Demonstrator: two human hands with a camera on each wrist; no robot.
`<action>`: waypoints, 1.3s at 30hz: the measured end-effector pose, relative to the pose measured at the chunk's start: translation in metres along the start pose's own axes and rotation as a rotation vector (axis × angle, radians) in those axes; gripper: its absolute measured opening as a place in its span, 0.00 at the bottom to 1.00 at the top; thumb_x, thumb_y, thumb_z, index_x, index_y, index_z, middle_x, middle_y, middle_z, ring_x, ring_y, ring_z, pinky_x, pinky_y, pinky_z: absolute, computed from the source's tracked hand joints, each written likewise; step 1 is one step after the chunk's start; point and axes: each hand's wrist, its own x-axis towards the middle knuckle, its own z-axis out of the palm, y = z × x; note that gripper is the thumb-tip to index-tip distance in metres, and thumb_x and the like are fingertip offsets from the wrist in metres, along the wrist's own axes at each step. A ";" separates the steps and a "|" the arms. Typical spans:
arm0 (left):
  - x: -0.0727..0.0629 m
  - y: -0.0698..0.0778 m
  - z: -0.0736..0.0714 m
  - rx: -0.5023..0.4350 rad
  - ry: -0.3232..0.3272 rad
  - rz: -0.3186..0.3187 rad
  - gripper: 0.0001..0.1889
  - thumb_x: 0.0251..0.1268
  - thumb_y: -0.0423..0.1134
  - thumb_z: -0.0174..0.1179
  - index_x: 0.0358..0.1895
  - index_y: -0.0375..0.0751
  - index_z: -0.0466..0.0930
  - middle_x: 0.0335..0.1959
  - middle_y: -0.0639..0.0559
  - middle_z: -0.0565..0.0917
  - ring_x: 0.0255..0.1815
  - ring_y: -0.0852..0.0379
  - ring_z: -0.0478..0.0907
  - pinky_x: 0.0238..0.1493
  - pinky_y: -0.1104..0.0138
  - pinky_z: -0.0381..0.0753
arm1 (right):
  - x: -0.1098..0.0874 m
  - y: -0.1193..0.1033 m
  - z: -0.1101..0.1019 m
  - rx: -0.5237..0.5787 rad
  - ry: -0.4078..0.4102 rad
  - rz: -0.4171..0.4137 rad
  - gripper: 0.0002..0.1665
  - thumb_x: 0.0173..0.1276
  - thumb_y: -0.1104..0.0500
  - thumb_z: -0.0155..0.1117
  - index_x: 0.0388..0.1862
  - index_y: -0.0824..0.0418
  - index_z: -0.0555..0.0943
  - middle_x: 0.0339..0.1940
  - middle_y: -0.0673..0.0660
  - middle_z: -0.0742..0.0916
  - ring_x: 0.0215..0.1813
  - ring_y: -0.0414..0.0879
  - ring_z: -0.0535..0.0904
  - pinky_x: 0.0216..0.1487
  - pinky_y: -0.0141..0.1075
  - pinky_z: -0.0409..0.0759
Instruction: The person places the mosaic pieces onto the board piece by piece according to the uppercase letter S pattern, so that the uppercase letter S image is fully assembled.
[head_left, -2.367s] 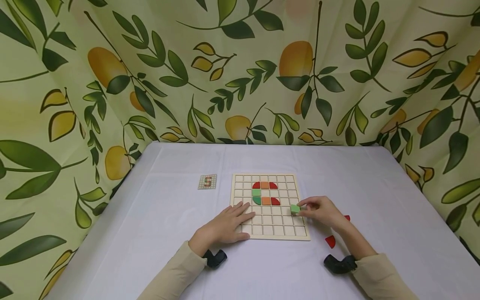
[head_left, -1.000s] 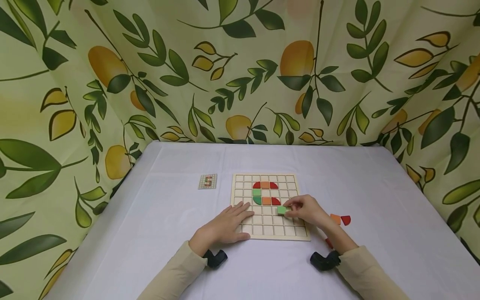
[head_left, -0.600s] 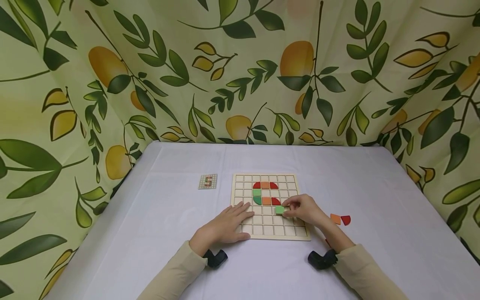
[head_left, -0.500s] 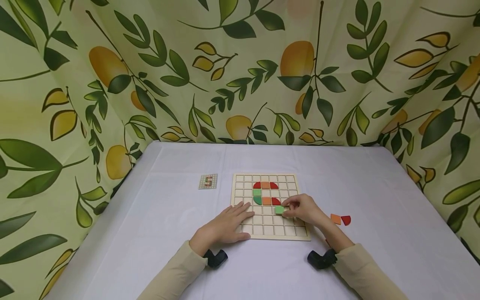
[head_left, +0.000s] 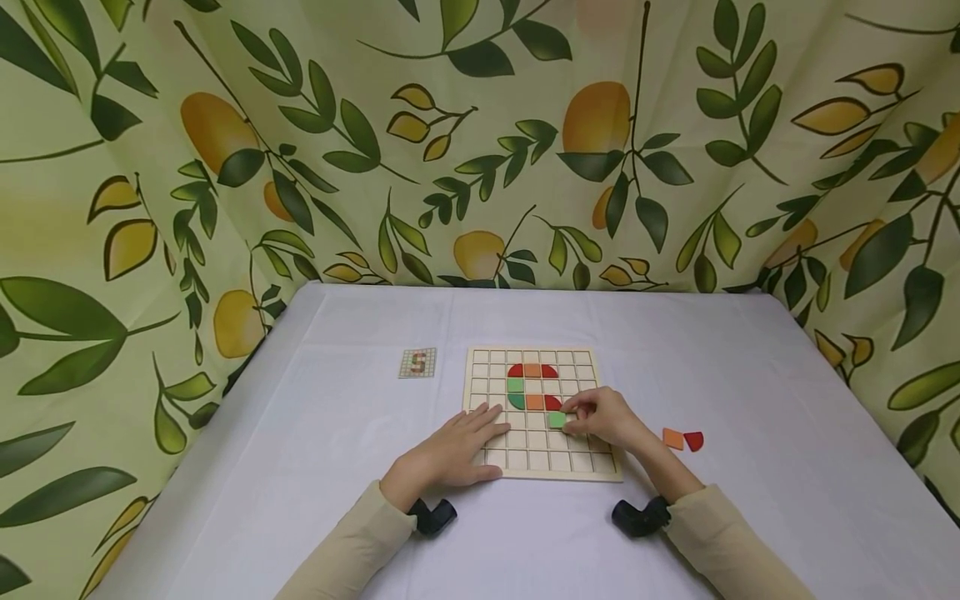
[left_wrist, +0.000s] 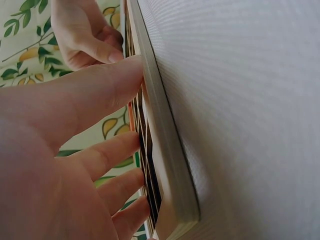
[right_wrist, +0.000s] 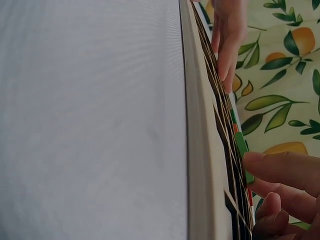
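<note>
A wooden grid board point(head_left: 517, 463) lies on the table, with red, orange and green tiles set in its cells in a curved shape. My right hand point(head_left: 607, 417) pinches a light green square tile point(head_left: 557, 420) by its right side, just below the red quarter-round tile point(head_left: 552, 402). In the right wrist view the green tile point(right_wrist: 241, 150) sits at the grid surface with thumb and finger at it. My left hand point(head_left: 453, 447) rests flat on the board's lower left, fingers spread; in the left wrist view its thumb point(left_wrist: 110, 82) lies over the board's edge.
Left of the board lies a small card point(head_left: 417, 363) printed with an S pattern on a grid. An orange square tile point(head_left: 672, 438) and a red quarter-round tile point(head_left: 694, 441) lie on the white tablecloth point(head_left: 337, 400) at the right. A patterned curtain point(head_left: 480, 167) hangs behind the table.
My right hand has moved left across the board with the green tile, stopping below the red quarter-round tile. The left hand has stayed in place.
</note>
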 end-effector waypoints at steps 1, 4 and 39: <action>0.000 0.000 0.000 0.004 0.002 0.001 0.34 0.65 0.53 0.58 0.73 0.50 0.61 0.80 0.50 0.54 0.82 0.49 0.47 0.80 0.50 0.52 | 0.000 0.000 0.000 -0.004 0.003 0.000 0.14 0.51 0.65 0.75 0.38 0.68 0.85 0.19 0.50 0.73 0.26 0.42 0.67 0.23 0.27 0.62; 0.001 0.000 0.000 0.003 0.002 -0.003 0.34 0.66 0.53 0.58 0.73 0.51 0.61 0.80 0.50 0.53 0.82 0.49 0.47 0.81 0.51 0.51 | 0.001 0.001 0.001 -0.013 0.011 0.005 0.15 0.51 0.64 0.75 0.38 0.68 0.85 0.18 0.50 0.73 0.26 0.42 0.67 0.23 0.27 0.62; 0.002 -0.003 0.003 -0.004 0.007 -0.001 0.34 0.65 0.53 0.58 0.73 0.51 0.61 0.80 0.50 0.54 0.82 0.49 0.47 0.80 0.50 0.52 | 0.003 0.002 0.000 0.011 0.014 0.026 0.15 0.50 0.65 0.76 0.38 0.67 0.85 0.18 0.49 0.73 0.26 0.42 0.67 0.25 0.28 0.63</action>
